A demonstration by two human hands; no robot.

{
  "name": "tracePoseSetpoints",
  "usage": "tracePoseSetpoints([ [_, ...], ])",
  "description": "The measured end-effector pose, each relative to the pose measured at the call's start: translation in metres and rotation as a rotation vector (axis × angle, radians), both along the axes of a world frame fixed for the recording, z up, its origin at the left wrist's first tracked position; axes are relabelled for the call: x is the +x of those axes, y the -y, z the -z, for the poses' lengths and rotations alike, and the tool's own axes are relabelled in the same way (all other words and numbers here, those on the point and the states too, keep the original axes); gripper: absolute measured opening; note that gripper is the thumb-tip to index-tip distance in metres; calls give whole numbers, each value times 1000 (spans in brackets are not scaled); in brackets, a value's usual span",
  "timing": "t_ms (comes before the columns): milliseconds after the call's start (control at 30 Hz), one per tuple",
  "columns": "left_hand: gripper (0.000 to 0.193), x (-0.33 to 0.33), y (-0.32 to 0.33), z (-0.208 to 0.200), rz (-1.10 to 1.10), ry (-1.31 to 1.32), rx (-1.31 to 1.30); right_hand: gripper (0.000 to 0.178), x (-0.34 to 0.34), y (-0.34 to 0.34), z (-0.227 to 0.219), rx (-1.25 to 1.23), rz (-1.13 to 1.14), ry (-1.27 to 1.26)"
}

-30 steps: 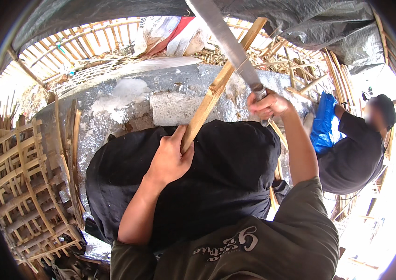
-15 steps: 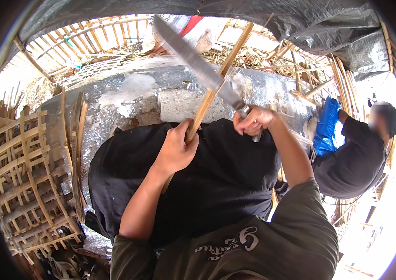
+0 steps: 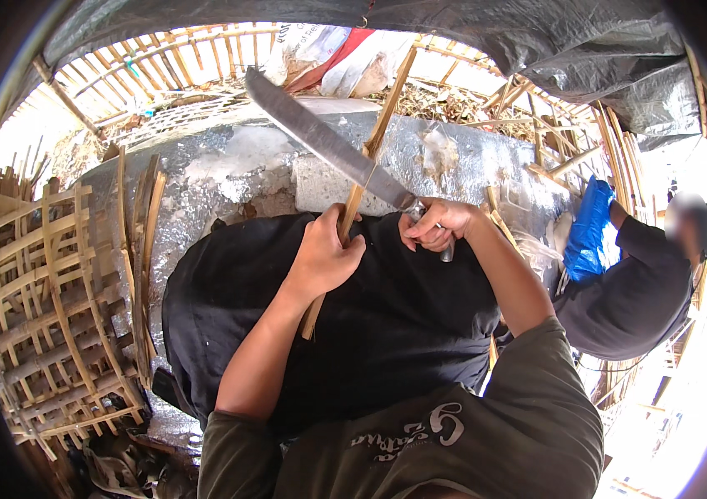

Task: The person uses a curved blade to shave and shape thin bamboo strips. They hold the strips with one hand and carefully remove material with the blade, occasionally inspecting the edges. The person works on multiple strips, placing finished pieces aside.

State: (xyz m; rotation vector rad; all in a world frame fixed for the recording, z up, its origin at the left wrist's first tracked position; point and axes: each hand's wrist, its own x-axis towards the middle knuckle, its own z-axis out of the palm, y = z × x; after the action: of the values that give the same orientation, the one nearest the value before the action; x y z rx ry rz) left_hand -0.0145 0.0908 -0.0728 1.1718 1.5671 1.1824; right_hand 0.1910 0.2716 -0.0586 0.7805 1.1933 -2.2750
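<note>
My left hand (image 3: pixel 325 254) is closed around a long bamboo strip (image 3: pixel 384 121). The strip slants from above my dark-clad lap up and away to the right, its lower end showing below my wrist. In my right hand (image 3: pixel 438 225) is the metal handle of a machete (image 3: pixel 312 131). Its long, broad blade points to the far left and crosses the strip above my left hand. Where they cross, the blade appears to touch the strip; how deep it sits I cannot tell.
A woven bamboo lattice panel (image 3: pixel 45 308) and upright bamboo slats (image 3: pixel 141 241) stand at left. Ahead lies a pale block (image 3: pixel 332 185) on a shiny grey sheet (image 3: pixel 245 158). At right another person (image 3: pixel 632 287) sits beside a blue plastic bundle (image 3: pixel 589 229). A dark tarp (image 3: pixel 586 62) hangs overhead.
My right hand and the machete have moved slightly left and down, and the blade lies lower across the bamboo strip. The strip has tilted a little more upright, still in my left hand.
</note>
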Motion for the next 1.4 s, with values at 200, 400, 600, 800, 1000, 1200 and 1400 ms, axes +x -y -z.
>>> tracePoseSetpoints([
  [200, 27, -1, 0, 3, -15, -17, -13, 31, -4, 6, 3, -31, -46, 11],
  [400, 27, -1, 0, -5, -12, 14, 26, 33, 3, 0, 4, -66, 65, -202],
  [600, 32, 3, -1, -6, -61, -7, 25, 36, -2, -2, -19, 36, 340, -425],
  [800, 53, 6, -4, 4, -143, 162, 59, 30, -22, 1, -31, 233, 774, -574],
  [1000, 48, 12, -6, -11, -192, 466, 118, 31, -25, 21, -16, 88, 1023, -490],
  [1200, 48, 16, -7, -45, -228, 548, 276, 39, -10, 91, -12, 178, 837, -359],
  [1400, 53, 40, 1, -76, -259, 590, 390, 37, -11, 153, -21, 364, 771, -454],
])
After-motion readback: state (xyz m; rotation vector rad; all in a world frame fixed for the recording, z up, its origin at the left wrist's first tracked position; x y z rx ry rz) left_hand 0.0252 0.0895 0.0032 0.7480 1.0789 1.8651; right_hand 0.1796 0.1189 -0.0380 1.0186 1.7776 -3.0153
